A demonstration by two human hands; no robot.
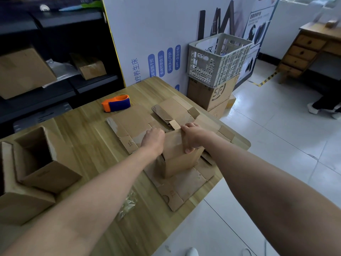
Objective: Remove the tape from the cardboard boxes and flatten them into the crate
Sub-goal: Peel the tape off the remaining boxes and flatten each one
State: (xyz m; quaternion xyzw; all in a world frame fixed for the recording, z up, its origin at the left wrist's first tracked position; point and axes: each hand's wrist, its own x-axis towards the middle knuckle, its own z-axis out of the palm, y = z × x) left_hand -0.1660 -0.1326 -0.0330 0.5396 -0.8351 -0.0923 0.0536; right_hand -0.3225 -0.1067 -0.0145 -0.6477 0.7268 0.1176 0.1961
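Note:
A small closed cardboard box (177,159) stands upright on flattened cardboard (186,183) at the right end of the wooden table (88,145). My left hand (154,139) grips the box's top left edge with curled fingers. My right hand (191,136) holds the top right, fingers over the far edge and thumb on the near face. More flattened cardboard (129,126) lies behind the box. The grey plastic crate (219,60) sits on stacked brown boxes (210,95) beyond the table's far corner.
An orange and blue tape dispenser (116,103) lies at the table's back. Two open boxes (40,163) stand at the left end. Crumpled clear tape (127,204) lies near the front edge. Dark shelves (55,58) hold boxes; another person's feet (323,108) are at the right.

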